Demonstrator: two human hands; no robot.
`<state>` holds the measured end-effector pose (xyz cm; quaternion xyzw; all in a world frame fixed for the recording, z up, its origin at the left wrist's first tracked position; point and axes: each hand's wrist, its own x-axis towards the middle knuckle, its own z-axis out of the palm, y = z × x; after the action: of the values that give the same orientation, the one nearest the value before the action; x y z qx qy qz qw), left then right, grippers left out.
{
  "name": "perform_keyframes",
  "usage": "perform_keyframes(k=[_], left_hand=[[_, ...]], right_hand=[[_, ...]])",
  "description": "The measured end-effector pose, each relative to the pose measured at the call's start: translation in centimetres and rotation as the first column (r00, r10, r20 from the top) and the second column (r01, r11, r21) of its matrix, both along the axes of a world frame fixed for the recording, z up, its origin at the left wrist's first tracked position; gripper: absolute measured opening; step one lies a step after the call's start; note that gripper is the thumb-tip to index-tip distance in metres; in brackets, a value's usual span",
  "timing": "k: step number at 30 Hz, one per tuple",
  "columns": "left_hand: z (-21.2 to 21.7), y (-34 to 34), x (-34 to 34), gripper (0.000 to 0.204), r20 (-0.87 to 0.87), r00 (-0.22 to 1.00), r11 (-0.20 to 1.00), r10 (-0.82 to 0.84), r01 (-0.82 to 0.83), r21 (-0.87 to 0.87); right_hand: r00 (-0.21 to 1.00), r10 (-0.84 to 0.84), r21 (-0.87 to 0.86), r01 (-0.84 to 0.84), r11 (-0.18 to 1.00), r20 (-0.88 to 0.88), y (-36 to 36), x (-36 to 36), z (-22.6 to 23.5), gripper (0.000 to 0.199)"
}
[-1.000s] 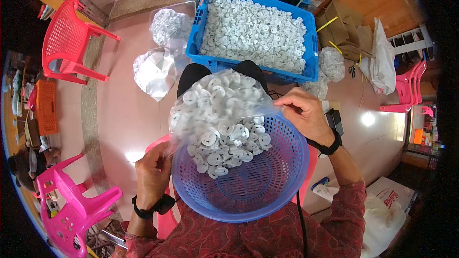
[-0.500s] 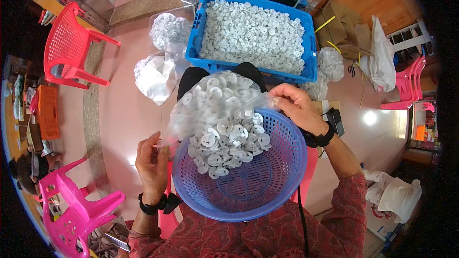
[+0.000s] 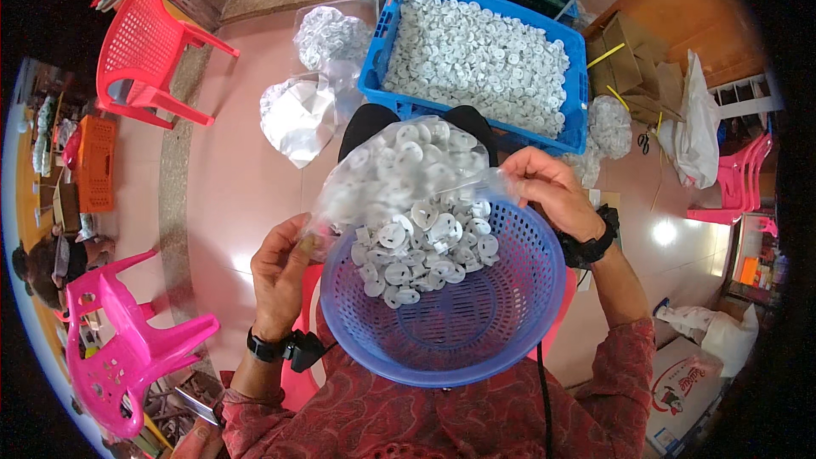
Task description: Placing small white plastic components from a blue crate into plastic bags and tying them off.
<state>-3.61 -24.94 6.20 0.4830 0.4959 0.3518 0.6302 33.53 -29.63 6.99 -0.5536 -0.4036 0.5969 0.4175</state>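
A clear plastic bag [image 3: 374, 183] full of small white round plastic parts lies over the far side of a blue-purple perforated basket [image 3: 476, 348]. Its mouth is toward me, and a heap of the white parts [image 3: 425, 251] covers the basket's far half. My left hand [image 3: 283, 276] is closed, pinching the bag's left edge between thumb and fingers beside the basket rim. At the opposite corner, my right hand [image 3: 554, 191] is closed on the bag's edge above the right rim. The basket rests at my lap, its near floor showing through the slots.
Beyond my knees stands a blue crate [image 3: 582, 76] of white parts. Filled clear bags [image 3: 331, 38] lie to its left, another [image 3: 609, 123] to its right near scissors [image 3: 643, 144]. A red chair [image 3: 140, 51] and a pink chair [image 3: 127, 331] stand left; a carton [image 3: 680, 378] lies right.
The view has shifted, so the surroundings sit farther right. Both hands keep their hold on the bag's edges; the bag and the heap look much the same.
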Motion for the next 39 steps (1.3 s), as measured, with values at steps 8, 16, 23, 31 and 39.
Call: perform_keyframes(k=[8, 16, 23, 31, 39], left_hand=[[-0.3, 0.3, 0.1, 0.028, 0.160, 0.987, 0.994, 0.031, -0.013, -0.113], [-0.5, 0.0, 0.3, 0.033, 0.097, 0.994, 0.998, -0.041, 0.046, -0.051], [-1.3, -0.1, -0.7, 0.031, 0.065, 0.997, 0.995, -0.051, 0.057, -0.085], [-0.9, -0.9, -1.9, 0.038, 0.105, 0.985, 0.990, -0.135, 0.140, -0.035], [-1.5, 1.0, -4.7, 0.048, 0.197, 0.863, 0.881, -0.466, 0.473, 0.012]], right_hand=[[0.925, 0.117, 0.103, -0.165, 0.981, 0.361, 0.2, -0.1, -0.3, 0.017], [0.996, 0.050, 0.054, -0.054, 0.997, 0.075, 0.4, -0.1, 0.2, 0.013], [0.994, 0.085, -0.029, -0.083, 0.996, 0.068, -0.1, 0.4, 0.9, 0.026], [0.975, 0.056, 0.108, -0.034, 0.994, -0.214, -2.3, 0.7, -0.8, 0.037], [0.993, 0.122, 0.354, -0.114, 0.928, -0.002, -2.9, 0.3, -1.3, 0.027]])
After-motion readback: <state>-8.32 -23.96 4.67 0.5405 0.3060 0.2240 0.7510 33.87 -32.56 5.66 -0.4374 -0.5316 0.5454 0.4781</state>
